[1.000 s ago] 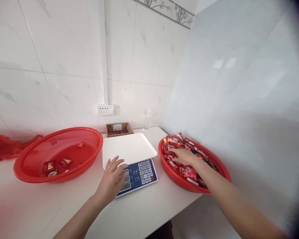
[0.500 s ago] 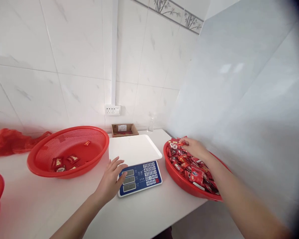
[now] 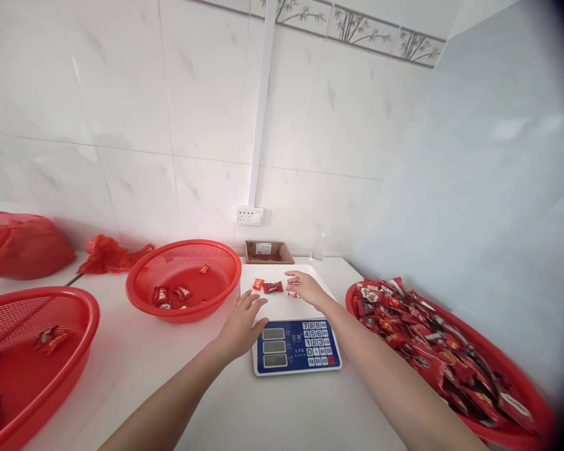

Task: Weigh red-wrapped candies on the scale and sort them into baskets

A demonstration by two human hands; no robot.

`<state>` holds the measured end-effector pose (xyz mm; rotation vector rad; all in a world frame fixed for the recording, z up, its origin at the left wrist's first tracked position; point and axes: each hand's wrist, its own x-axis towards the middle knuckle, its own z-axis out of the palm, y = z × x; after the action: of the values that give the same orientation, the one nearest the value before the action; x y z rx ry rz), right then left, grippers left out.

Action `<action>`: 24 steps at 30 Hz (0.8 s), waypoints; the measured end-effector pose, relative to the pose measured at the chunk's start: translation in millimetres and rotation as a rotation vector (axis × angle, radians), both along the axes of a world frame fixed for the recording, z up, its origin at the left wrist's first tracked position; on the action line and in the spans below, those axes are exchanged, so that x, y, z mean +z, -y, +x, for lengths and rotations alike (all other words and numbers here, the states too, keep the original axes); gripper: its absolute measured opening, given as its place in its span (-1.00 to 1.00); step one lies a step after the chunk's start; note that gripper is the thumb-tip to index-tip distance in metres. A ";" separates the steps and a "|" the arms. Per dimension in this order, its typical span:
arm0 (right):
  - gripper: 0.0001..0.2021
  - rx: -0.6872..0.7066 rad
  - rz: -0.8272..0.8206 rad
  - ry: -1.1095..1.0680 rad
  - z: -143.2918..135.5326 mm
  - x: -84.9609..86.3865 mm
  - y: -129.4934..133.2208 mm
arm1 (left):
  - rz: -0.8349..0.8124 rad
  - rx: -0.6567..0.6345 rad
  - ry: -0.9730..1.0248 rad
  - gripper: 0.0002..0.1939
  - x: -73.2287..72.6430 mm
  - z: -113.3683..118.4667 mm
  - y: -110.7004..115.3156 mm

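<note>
A blue-and-white electronic scale (image 3: 297,346) stands on the table with its white pan at the back. On the pan lie a small orange-red wrapped candy (image 3: 258,284) and a dark-and-red wrapped candy (image 3: 273,287). Just below the fingers of my right hand (image 3: 306,289) is a red-and-white packet (image 3: 293,294), partly covered by them. These fingers are apart and seem to grip nothing. My left hand (image 3: 242,326) hovers at the scale's left edge, fingers spread and holding nothing.
At right, a red basket (image 3: 529,410) is heaped with wrapped candies. Two more red baskets, one in the middle left (image 3: 136,299) and one nearer (image 3: 87,338), hold a few candies. Behind are a cardboard box (image 3: 269,258), a clear bottle (image 3: 318,248) and red plastic bags (image 3: 115,254).
My right hand has moved from the right basket to the scale pan, where candies now lie. My left hand stays by the scale. The view has turned left.
</note>
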<state>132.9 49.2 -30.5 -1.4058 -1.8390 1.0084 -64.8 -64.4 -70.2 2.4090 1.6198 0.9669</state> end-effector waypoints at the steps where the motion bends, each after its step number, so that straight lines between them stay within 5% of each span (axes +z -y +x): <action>1: -0.54 -0.012 0.017 0.017 0.7 -2.5 -1.8 | -0.022 0.005 -0.016 -0.64 1.7 -2.7 -1.9; 8: -0.51 0.040 0.173 0.105 31.3 -4.9 -6.0 | -0.171 0.040 -0.155 -0.47 9.4 -9.9 -33.3; 14: -0.54 -0.184 0.385 0.519 111.1 13.8 -9.5 | -0.259 0.146 -0.292 -0.37 11.3 -2.4 -70.1; 19: -0.53 -0.334 0.304 0.727 180.3 28.2 5.0 | -0.318 0.188 -0.298 -0.34 17.0 8.9 -85.7; 24: -0.47 -0.211 0.197 0.763 202.9 20.4 17.3 | -0.363 0.011 -0.282 -0.40 17.8 24.4 -84.0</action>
<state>335.8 31.9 -10.1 -1.9689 -2.1486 0.1614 -40.4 19.6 -52.4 2.3560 1.7143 0.3021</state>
